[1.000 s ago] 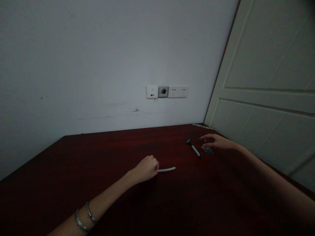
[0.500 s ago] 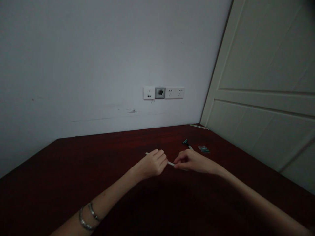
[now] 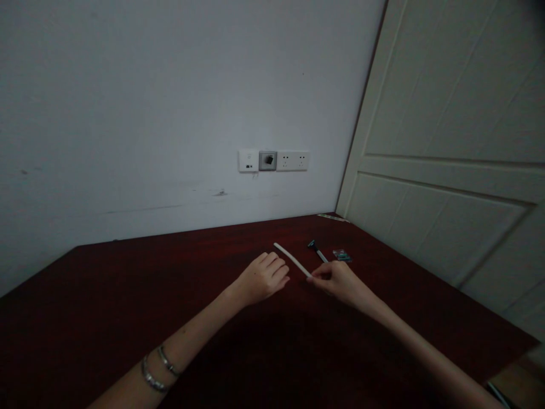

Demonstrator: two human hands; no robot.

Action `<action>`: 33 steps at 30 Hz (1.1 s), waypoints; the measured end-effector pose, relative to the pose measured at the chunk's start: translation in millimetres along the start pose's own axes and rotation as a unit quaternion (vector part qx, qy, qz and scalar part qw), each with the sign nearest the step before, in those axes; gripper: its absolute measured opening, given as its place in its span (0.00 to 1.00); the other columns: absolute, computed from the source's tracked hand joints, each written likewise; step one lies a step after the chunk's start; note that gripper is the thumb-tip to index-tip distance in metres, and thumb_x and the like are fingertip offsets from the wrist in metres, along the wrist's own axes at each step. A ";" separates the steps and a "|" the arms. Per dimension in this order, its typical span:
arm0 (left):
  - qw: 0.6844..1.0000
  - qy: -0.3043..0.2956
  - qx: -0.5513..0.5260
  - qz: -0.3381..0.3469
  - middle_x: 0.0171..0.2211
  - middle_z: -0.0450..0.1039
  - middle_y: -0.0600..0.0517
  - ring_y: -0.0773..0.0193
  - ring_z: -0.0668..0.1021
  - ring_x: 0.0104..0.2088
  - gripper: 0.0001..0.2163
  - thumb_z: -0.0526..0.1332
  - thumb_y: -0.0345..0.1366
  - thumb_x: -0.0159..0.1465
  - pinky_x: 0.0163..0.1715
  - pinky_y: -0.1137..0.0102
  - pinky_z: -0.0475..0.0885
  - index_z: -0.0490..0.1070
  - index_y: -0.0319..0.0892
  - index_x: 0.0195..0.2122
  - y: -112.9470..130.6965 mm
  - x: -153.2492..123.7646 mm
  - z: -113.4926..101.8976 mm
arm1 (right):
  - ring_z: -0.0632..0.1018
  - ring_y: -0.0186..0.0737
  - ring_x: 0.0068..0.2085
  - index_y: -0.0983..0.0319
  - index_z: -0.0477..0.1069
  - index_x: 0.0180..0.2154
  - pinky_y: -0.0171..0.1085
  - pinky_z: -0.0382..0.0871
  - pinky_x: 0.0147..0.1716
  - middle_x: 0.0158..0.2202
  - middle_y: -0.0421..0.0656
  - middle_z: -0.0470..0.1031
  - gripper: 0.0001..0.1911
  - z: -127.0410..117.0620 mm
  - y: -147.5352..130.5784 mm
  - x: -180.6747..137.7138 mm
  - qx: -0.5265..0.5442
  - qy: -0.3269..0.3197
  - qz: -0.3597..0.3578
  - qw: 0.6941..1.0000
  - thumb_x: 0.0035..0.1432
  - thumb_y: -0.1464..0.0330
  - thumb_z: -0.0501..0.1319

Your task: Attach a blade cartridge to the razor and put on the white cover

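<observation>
While your right hand [image 3: 340,282] is pinching the near end of the white stick [image 3: 292,259], its far end is angling up off the surface [image 3: 128,295]. Your left hand [image 3: 263,278] is resting loosely curled and empty just beside that grip; next, I judge, you are needing a second hold further up the stick.

Bare, sleeveless forearms; 2 silver bangles [image 3: 158,370] circle the left wrist
</observation>
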State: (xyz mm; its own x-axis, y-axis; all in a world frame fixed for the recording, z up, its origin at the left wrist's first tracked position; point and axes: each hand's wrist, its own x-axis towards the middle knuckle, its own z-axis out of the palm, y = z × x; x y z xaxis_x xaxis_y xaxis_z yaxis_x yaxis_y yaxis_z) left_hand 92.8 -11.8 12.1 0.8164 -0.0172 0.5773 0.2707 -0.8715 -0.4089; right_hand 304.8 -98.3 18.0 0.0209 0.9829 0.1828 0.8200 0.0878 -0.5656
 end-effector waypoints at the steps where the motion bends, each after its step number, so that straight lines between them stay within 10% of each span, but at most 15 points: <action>1: 1.000 -0.002 -0.009 -0.010 0.33 0.71 0.47 0.60 0.70 0.36 0.10 0.51 0.36 0.64 0.35 0.67 0.64 0.69 0.36 0.37 -2.0 -0.8 0.8 | 0.72 0.38 0.24 0.65 0.78 0.28 0.33 0.58 0.23 0.22 0.44 0.76 0.16 -4.1 7.9 -0.2 -0.011 0.014 0.017 1.000 0.50 0.61 0.58; 8: 0.997 -0.028 -0.053 -0.051 0.33 0.70 0.47 0.62 0.69 0.36 0.11 0.50 0.37 0.65 0.36 0.67 0.64 0.69 0.36 0.37 -11.8 -8.8 7.5 | 0.77 0.47 0.30 0.64 0.79 0.28 0.36 0.61 0.27 0.25 0.48 0.77 0.15 -28.1 69.0 3.3 -0.095 0.101 0.129 0.982 0.50 0.62 0.58; 21: 0.994 -0.054 -0.068 -0.070 0.34 0.70 0.47 0.61 0.69 0.37 0.11 0.51 0.36 0.64 0.37 0.66 0.63 0.69 0.36 0.37 -11.5 -13.2 18.0 | 0.77 0.49 0.32 0.64 0.78 0.28 0.36 0.59 0.27 0.27 0.51 0.77 0.13 -17.2 115.4 16.7 -0.167 0.064 0.165 0.970 0.51 0.64 0.57; 29: 0.973 -0.047 -0.170 -0.148 0.33 0.72 0.47 0.62 0.70 0.36 0.09 0.53 0.34 0.63 0.38 0.66 0.64 0.71 0.36 0.34 -11.2 -11.0 20.4 | 0.71 0.38 0.23 0.67 0.77 0.28 0.33 0.58 0.21 0.19 0.42 0.71 0.18 -20.3 108.6 12.9 0.064 0.104 0.172 0.977 0.48 0.59 0.57; 33: 0.883 -0.018 -0.346 -0.317 0.30 0.75 0.49 0.63 0.72 0.33 0.09 0.56 0.35 0.60 0.37 0.68 0.66 0.74 0.39 0.30 -7.7 7.3 39.0 | 0.63 0.30 0.17 0.67 0.76 0.32 0.31 0.51 0.15 0.18 0.40 0.68 0.21 -18.2 86.2 6.8 0.218 0.097 0.207 0.949 0.46 0.56 0.58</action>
State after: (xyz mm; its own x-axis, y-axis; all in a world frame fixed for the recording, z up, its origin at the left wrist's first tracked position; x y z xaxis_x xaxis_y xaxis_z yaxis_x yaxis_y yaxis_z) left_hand 116.5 13.9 -8.0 0.6320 0.5859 0.5073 0.3121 -0.7916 0.5254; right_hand 386.1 -87.0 -14.9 0.4296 0.9030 -0.0072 0.4045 -0.1996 -0.8925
